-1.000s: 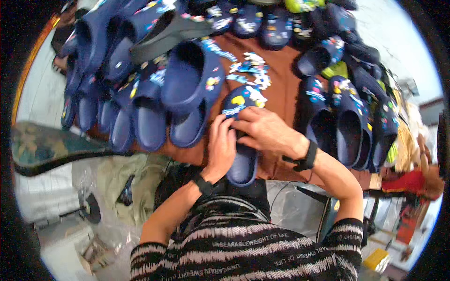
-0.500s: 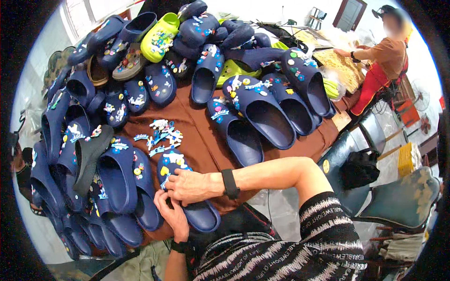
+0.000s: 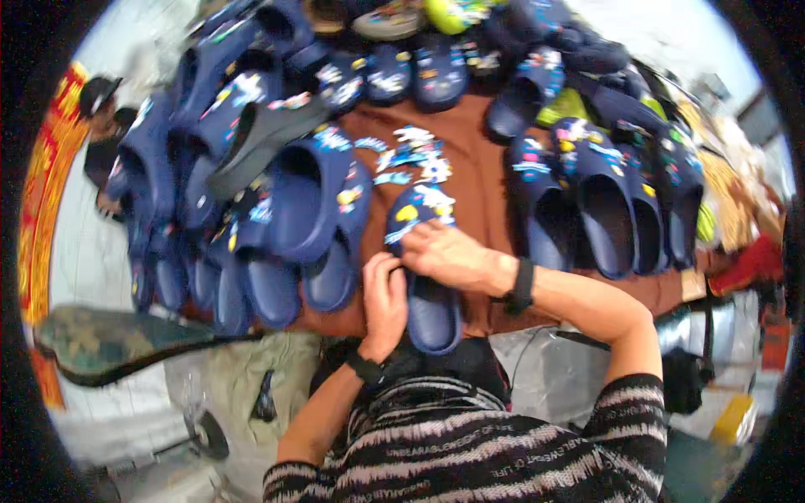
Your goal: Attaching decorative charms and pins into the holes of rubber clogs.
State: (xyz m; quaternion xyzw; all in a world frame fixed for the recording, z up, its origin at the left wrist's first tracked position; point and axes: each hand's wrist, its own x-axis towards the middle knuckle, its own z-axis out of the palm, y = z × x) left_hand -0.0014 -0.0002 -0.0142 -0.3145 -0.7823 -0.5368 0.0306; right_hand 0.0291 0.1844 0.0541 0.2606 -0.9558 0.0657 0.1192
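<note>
A dark blue clog (image 3: 429, 310) with colourful charms on its toe lies on the brown table (image 3: 478, 176) right in front of me. My left hand (image 3: 384, 300) grips its left side, fingers curled over the edge. My right hand (image 3: 449, 256) lies across the clog's top, fingers pressing near the charms. Both wrists wear black bands. A small heap of loose colourful charms (image 3: 412, 155) lies on the brown cloth just beyond the clog.
Many dark blue clogs are piled at the left (image 3: 277, 210), at the right (image 3: 604, 193) and along the back (image 3: 419, 75). A yellow-green clog (image 3: 453, 12) lies at the far edge. A person (image 3: 105, 134) is at the far left.
The view has swung, so the table and clogs sit differently in the picture. Both hands stay on the same blue clog throughout.
</note>
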